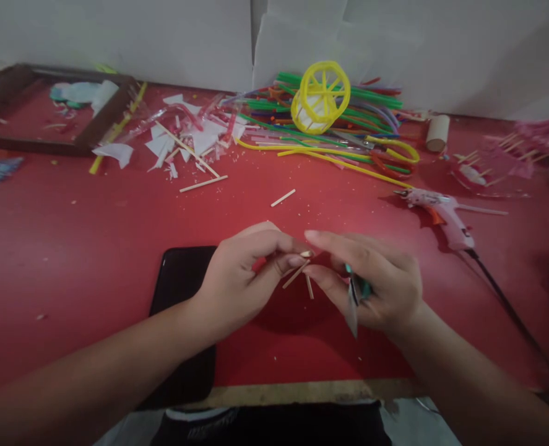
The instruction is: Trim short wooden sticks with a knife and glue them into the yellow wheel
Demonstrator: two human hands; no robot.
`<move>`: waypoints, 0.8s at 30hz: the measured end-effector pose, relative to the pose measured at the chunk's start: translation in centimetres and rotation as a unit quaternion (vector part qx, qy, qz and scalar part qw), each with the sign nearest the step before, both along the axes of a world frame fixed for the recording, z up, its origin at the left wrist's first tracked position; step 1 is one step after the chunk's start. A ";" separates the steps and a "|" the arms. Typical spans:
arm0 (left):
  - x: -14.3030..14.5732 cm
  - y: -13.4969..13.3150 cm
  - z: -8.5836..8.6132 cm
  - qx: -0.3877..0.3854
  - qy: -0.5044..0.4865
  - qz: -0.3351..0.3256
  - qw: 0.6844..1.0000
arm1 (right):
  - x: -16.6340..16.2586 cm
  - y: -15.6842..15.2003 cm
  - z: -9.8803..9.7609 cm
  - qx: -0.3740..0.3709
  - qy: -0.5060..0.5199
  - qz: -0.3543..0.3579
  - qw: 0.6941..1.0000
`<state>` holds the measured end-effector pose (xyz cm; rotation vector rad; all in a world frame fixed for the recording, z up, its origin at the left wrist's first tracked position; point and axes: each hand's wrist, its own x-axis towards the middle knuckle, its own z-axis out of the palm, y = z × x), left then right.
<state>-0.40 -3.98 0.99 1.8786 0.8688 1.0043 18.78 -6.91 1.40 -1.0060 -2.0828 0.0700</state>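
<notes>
Over the middle of the red table, my left hand [250,263] is closed, its thumb and forefinger pinching short thin wooden sticks [295,274]. A pale stick end shows at the fingertips, and another stick [309,287] points down below them. Close on the right is my right hand [371,275], its thumb near the sticks; whether it touches them I cannot tell. Tucked in its curled fingers is a teal-handled cutting tool [353,303], its flat metal blade pointing down. The fingers hide most of the handle. A loose short stick [283,197] lies beyond my hands.
A black phone [181,272] lies under my left forearm. At right rests a pink glue gun [441,214] with its cord. Behind are colourful pipe cleaners [265,105], a yellow wheel-ended piece [325,93], paper scraps [163,145], longer sticks [203,184], a cardboard tube [437,133] and a brown-framed tray [86,133].
</notes>
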 end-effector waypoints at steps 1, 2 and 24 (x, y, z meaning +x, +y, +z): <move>0.0 0.0 0.0 0.003 0.010 -0.007 1.000 | 0.0 0.0 -0.1 0.006 0.002 0.009 1.000; 0.0 0.1 0.1 0.008 0.017 -0.014 1.000 | -0.1 0.0 -0.2 0.012 0.004 0.014 1.000; 0.5 0.3 -0.1 -0.337 -0.239 -0.082 0.907 | -0.8 0.3 -0.8 0.023 -0.034 0.048 0.998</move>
